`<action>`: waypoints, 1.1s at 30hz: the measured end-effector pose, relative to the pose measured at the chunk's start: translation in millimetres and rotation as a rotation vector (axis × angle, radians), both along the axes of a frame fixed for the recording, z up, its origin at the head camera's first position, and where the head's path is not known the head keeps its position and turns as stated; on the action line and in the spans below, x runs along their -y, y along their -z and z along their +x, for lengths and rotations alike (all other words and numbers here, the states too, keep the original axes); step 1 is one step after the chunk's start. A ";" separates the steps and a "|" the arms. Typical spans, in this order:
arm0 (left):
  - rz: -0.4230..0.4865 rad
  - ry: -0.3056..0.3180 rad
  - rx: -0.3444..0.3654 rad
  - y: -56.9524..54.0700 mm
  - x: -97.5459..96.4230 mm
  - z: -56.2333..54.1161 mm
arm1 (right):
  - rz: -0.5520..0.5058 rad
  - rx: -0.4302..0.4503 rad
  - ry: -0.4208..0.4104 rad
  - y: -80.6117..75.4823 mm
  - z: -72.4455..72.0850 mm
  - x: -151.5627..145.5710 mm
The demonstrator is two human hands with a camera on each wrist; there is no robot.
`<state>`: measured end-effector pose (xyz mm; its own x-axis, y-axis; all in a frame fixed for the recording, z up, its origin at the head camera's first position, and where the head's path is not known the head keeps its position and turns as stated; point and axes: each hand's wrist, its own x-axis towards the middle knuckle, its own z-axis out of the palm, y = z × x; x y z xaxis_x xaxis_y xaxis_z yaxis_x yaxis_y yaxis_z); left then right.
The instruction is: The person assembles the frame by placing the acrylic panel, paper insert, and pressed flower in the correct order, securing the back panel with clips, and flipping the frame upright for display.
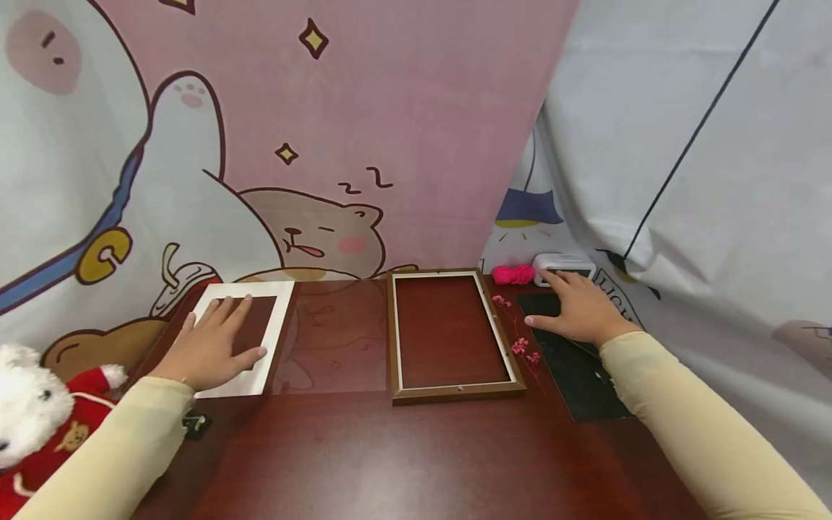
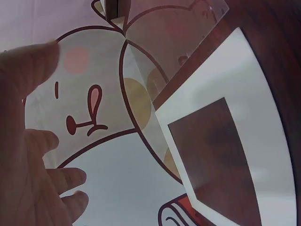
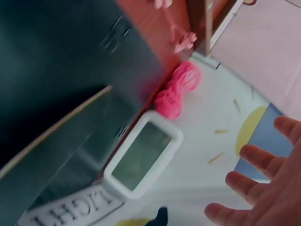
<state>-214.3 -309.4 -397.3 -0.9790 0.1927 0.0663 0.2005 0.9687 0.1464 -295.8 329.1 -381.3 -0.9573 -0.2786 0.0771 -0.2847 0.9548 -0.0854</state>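
My left hand is spread, fingers straight, over a white rectangular mat with a cut-out window, at the left of the table. In the left wrist view its fingers appear apart from the mat. On the right, my right hand is extended with fingers spread over a black backing board with a stand flap. Neither hand holds anything. Between them lies a brown wooden picture frame with a white inner edge. A clear sheet lies between the mat and the frame.
Beyond the right hand stand a white device with a screen and a pink yarn skein. Pink flower sprigs lie right of the frame. A white plush toy in red and a small black object are at left. Printed cloth hangs behind.
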 end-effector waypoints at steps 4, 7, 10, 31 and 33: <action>0.015 0.022 -0.013 3.6 -3.1 -1.4 | -0.090 0.005 -0.030 2.6 -0.8 14.2; 0.016 0.041 -0.037 6.0 -5.6 -1.4 | -0.172 0.021 -0.045 4.4 -1.1 28.6; 0.025 0.041 -0.051 9.7 -7.6 -0.6 | -0.265 0.041 -0.057 8.1 -1.9 45.8; 0.427 -0.028 0.102 51.8 -34.9 1.9 | -0.816 0.239 -0.141 34.8 30.5 181.5; 0.445 -0.047 0.124 52.4 -36.8 1.5 | -0.836 0.259 -0.166 36.4 34.0 194.0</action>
<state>-212.8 -272.6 -449.7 -0.9917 0.1274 0.0146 0.1129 0.8137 0.5702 -261.7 135.1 -417.7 -0.9251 -0.3652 0.1041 -0.2890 0.4995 -0.8167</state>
